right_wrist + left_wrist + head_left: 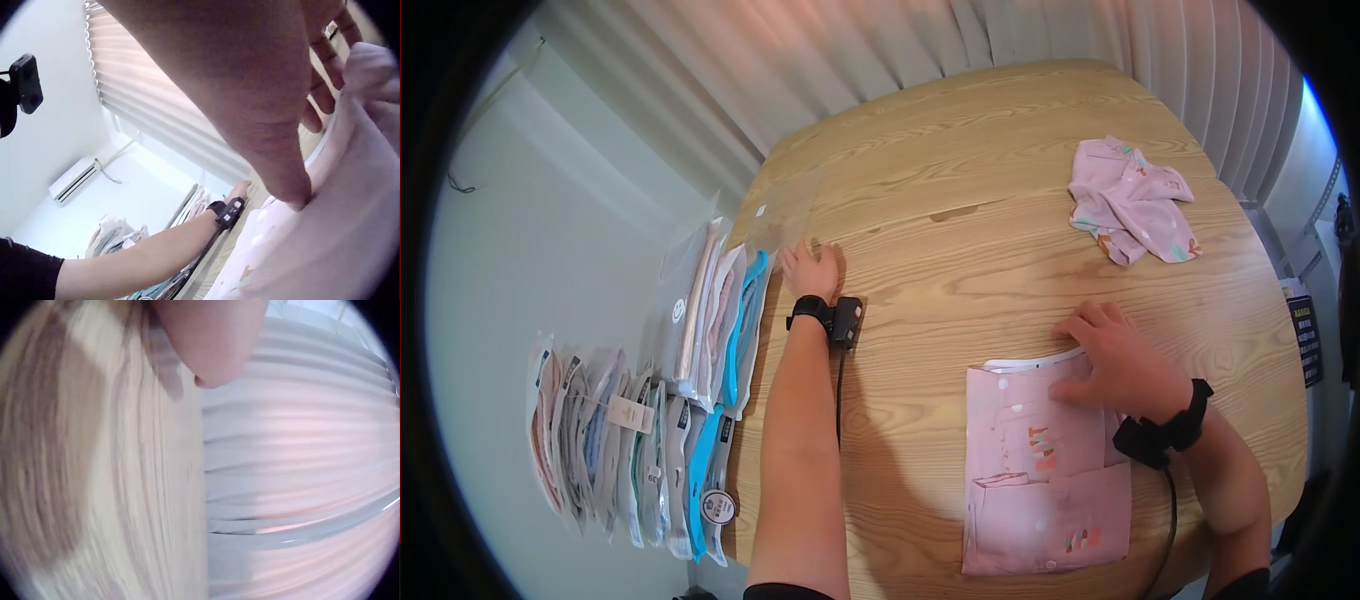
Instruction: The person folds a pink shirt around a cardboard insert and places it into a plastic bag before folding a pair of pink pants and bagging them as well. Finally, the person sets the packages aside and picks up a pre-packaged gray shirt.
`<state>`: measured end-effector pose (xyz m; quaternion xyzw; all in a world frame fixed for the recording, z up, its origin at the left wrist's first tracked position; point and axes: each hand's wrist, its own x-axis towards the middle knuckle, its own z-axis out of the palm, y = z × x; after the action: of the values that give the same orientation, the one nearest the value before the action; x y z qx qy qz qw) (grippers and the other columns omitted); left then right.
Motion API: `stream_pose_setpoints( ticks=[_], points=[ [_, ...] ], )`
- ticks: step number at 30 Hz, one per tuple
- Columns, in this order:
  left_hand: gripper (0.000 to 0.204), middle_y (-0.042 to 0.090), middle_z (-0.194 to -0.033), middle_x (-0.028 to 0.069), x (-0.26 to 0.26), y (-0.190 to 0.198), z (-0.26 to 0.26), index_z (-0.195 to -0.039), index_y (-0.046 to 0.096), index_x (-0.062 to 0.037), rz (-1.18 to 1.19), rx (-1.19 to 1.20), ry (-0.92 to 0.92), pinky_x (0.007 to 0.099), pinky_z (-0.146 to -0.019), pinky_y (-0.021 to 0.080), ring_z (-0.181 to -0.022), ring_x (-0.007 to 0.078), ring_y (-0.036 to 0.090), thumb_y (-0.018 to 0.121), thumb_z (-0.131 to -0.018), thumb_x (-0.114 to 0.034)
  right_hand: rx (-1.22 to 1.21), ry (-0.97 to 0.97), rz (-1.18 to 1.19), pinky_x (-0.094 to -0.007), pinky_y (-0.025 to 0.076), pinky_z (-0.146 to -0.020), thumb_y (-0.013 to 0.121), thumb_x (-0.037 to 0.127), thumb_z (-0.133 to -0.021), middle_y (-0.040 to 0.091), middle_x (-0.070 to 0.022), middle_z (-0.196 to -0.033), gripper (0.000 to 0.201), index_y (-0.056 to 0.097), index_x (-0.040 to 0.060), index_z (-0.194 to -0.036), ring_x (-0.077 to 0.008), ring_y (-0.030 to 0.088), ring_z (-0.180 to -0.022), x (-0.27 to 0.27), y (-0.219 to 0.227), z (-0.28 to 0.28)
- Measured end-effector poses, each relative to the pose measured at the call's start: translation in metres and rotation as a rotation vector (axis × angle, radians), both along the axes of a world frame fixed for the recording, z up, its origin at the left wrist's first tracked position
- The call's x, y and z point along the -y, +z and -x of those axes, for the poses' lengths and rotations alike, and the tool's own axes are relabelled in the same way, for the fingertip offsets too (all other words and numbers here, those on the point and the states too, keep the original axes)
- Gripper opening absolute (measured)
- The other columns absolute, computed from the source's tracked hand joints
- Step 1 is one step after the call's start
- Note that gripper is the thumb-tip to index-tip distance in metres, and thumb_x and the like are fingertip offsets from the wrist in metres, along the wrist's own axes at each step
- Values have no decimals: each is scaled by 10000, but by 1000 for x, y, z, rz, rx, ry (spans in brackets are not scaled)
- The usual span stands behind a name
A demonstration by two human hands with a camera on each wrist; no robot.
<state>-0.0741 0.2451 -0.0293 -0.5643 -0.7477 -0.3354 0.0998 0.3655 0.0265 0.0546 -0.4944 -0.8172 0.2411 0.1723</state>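
My left hand is at the lower edge of a clear plastic bag lying near the table's left edge, its fingers stretched toward it. In the left wrist view the tip of a digit shows over the table edge. A folded pink garment with small printed figures lies at the front right, a white edge showing along its top. My right hand rests over its upper right corner, fingers spread past it and thumb touching the cloth. The right wrist view shows that thumb against the fabric.
Another pink garment lies crumpled at the far right. Along the left side stand several packaged garments in clear bags, with more nearer me. Curtains hang behind the wooden table. Cables run from both wrist cameras.
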Motion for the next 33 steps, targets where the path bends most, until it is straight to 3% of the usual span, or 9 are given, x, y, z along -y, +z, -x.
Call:
stream_pose_setpoints(
  ticks=[2,10,18,23,26,28,29,31,33],
  points=[
    [687,390,-1474,232,5,10,-11,-1365,491,-21,259,-34,116,460,-1150,238,-1410,368,289,563,-873,-496,110,-55,-27,-423,404,-996,756,305,-709,549,-158,-1159,511,589,39,-1112,-357,497,-1087,6,-1,3],
    [641,483,-1389,182,47,7,-9,-1273,591,-66,275,19,13,469,-1098,297,-1289,367,431,617,-801,-500,150,14,161,-462,451,-902,742,376,-692,606,-157,-1095,520,616,45,-1073,-356,542,-1069,4,5,-8],
    [561,488,-1256,205,205,19,-54,-1226,631,-51,223,115,-288,425,-1023,354,-1178,365,438,718,-812,-420,255,9,5,-422,477,-867,802,537,-617,597,-220,-1082,710,608,-21,-1011,-373,553,-1033,40,-5,-8],
    [405,571,-1163,179,309,35,-49,-1058,680,-3,198,320,-436,387,-1006,400,-1019,314,551,709,-842,-344,284,-67,181,-431,501,-820,754,502,-704,643,-224,-940,643,607,-59,-982,-397,616,-907,86,23,-24],
    [280,616,-1024,169,334,60,-33,-898,674,-3,328,272,-439,388,-943,454,-928,329,584,695,-856,-279,271,-156,164,-426,505,-801,742,451,-748,665,-229,-891,569,632,-57,-979,-406,635,-854,131,32,-50],
    [236,619,-943,171,347,69,-42,-867,642,-9,298,-223,-215,397,-853,489,-922,355,586,691,-855,-239,122,-189,206,-417,506,-810,741,379,-769,676,-226,-928,498,640,-50,-1001,-386,647,-880,161,37,-67],
    [236,619,-943,171,352,77,-58,-867,642,-9,312,-213,-233,397,-853,489,-922,355,586,691,-855,-239,-29,-205,226,-407,507,-818,740,307,-790,688,-223,-965,431,649,-43,-1023,-367,658,-906,176,38,-74],
    [282,607,-961,169,361,93,-112,-954,621,-10,180,29,-583,472,-909,459,-942,369,583,692,-853,-264,-119,-292,324,-382,505,-828,728,239,-808,692,-215,-980,388,645,-38,-1066,-331,664,-911,205,39,-85],
    [448,582,-1125,211,380,103,-156,-1138,587,0,452,90,-760,442,-965,454,-1045,364,583,708,-851,-323,-208,-382,410,-357,503,-837,715,171,-826,696,-206,-995,357,640,-33,-1109,-295,669,-915,232,39,-95]
  ],
)
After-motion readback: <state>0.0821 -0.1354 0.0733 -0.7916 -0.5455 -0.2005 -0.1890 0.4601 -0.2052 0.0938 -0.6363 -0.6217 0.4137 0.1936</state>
